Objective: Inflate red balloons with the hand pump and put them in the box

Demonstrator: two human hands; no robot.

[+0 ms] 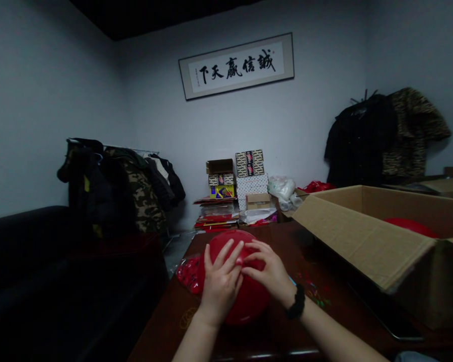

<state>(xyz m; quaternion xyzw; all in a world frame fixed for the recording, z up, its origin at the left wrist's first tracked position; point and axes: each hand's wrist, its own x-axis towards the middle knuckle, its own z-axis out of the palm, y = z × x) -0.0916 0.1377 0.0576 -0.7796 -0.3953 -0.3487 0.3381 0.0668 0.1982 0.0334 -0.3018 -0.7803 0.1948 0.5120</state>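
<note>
- Black sofa (26,241) seen at far left, mostly lost in shadow.
- Clothes (136,186) hung on a rail beside it, camouflage piece included.
- Clear packet (189,274) of red items placed on the surface (166,332), just left of the balloon.
- Left hand (219,281) laid over the balloon's near left side; fingers spread wide, pressed to the skin.
- Stacked boxes (251,186) piled by the back wall, framed calligraphy (236,68) hung above.
- Red balloon (251,299) placed over the surface, between both hands and touched by both.
- Right hand (268,269) brought to a small nub on the balloon; thumb and fingers held narrow there, firm pinch cannot be told. Black band (296,301) worn on wrist.
- Small colored bits (319,299) scattered right of that wrist, blurred.
- Open carton (366,241) set at right, red round item (411,226) partly seen inside.
- Dark flat slab (390,314) laid beside the carton.
- Coats (362,141) hung on the wall behind.
</note>
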